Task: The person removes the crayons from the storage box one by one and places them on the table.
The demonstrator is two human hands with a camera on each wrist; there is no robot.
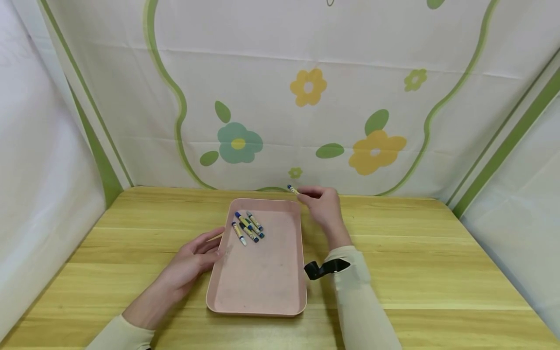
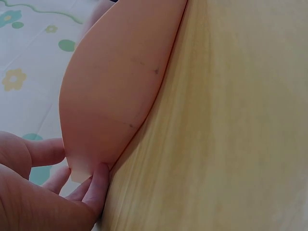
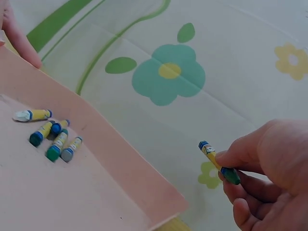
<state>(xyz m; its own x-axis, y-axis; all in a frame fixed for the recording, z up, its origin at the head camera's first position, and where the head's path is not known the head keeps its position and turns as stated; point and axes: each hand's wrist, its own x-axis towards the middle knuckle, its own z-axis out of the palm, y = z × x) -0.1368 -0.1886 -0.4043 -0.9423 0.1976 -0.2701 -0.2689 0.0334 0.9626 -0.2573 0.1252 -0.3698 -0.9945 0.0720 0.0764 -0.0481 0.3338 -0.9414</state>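
Observation:
A pink tray (image 1: 262, 287) lies on the wooden table, with several crayons (image 1: 247, 227) grouped in its far left part. My right hand (image 1: 323, 206) hovers past the tray's far right corner and pinches one yellow-wrapped crayon (image 1: 292, 189) between thumb and fingers; in the right wrist view that crayon (image 3: 217, 161) has a green tip and the tray's crayons (image 3: 52, 134) lie to the left. My left hand (image 1: 194, 257) rests against the tray's left rim, fingers relaxed and touching the tray wall (image 2: 96, 159).
A floral cloth backdrop (image 1: 306, 97) rises just behind the table's far edge, with white cloth walls at both sides. A black wrist strap (image 1: 325, 267) sits on my right sleeve. Bare wooden table (image 1: 415, 253) spreads to the right of the tray.

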